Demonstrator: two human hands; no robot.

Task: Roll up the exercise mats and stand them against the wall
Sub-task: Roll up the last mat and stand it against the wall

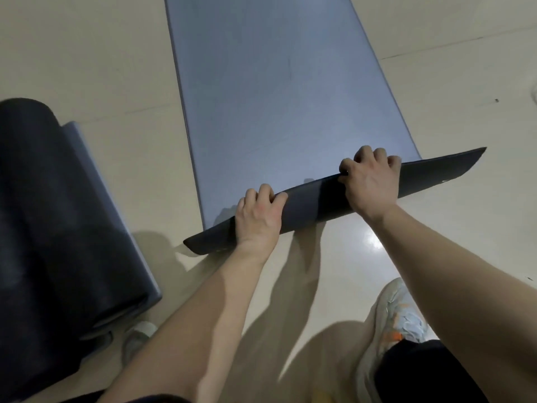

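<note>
Mat (pixel 261 97): blue-grey, flat on the floor, running from just ahead of the person's feet to the far side. Only the near end is off the ground, its dark underside turned up.
Left hand (pixel 257 216): fingers curled over the raised edge, gripping it toward the left corner.
Right hand (pixel 369 181): gripping the same edge in the same way, further right and a little farther off.
Step in hand: from where I stand, the very first turn of the roll; nothing is wound yet.
Doing it well: I'd bring both hands level so the edge folds square to the long sides. Right now it sits askew, with the left corner drooping to the floor and the right corner sticking up. A small, tight first curl pressed down evenly should stop the roll coning out at one end.
Material: thin, supple sheet that bends in a soft curve without creasing. The top is smooth with a slight sheen, the underside darker and matte.
Rolled mat (pixel 58 213): near left, lying on its side, a fat dark cylinder with its loose paler tail showing. It is not stood up, and no wall is in view.
Floor (pixel 101 68): pale glossy tiles, with a glare spot near the right forearm.
</note>
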